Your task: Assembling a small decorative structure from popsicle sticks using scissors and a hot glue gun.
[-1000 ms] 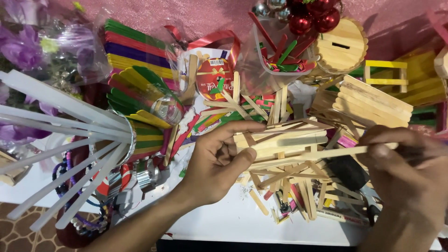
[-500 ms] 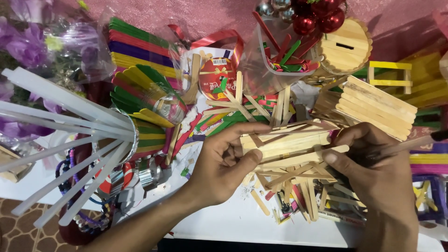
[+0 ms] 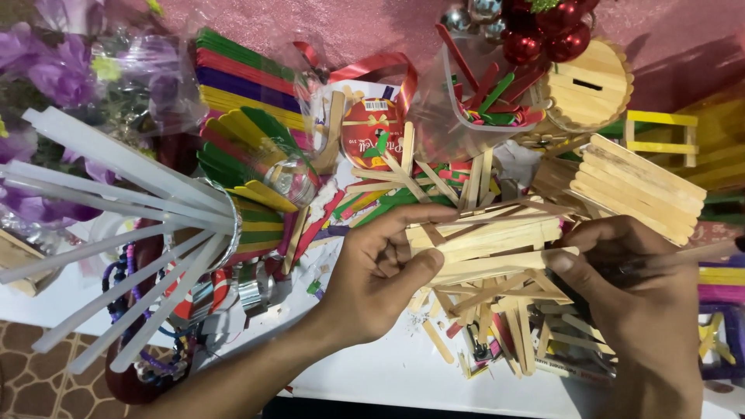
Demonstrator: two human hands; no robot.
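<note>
White table littered with craft clutter | left hand fingers pinched on plain stick frame at centre | right hand at 3 o'clock, fingers closed on frame's end stick | frame several slats joined, looks partly built | loose sticks below at 6 o'clock unused | white rods at 9 o'clock

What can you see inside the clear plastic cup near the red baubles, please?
The clear plastic cup holds loose coloured sticks, red and green, some poking above its rim. The cup's bottom is hidden by the sticks and glare.
</note>
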